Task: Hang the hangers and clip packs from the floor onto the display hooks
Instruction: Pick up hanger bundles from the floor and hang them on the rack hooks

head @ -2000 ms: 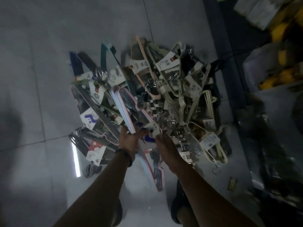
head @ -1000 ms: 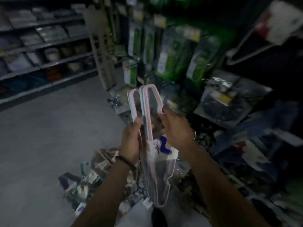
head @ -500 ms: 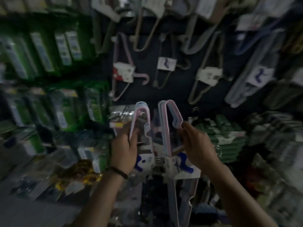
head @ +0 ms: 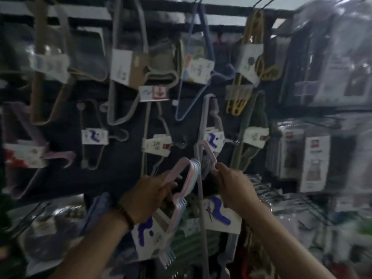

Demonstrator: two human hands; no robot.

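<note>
- The view is dim and blurred; two bare forearms reach up toward a dark display wall [head: 124, 178] crowded with hanging hanger packs.
- The left hand [head: 150, 195], with a dark beaded band at the wrist, has its grip closed around the curved end of a pink and pale blue hanger pack [head: 181, 200]. This pack hangs down from the hand, and its white card label with a blue squiggle sits just below the wrist.
- The right hand [head: 233, 188] pinches the pink top end of a second hanger pack [head: 204, 158], raised slightly higher than the left one. Its own white label with a blue squiggle [head: 220, 215] hangs just below the hand.
- The two packs are held side by side, close but apart.
- Just above the right hand, touching or nearly touching the raised pack, hangs a matching pack on the wall [head: 213, 137].
- A yellow hanger pack [head: 251, 63] hangs near the wall's upper right.
</note>
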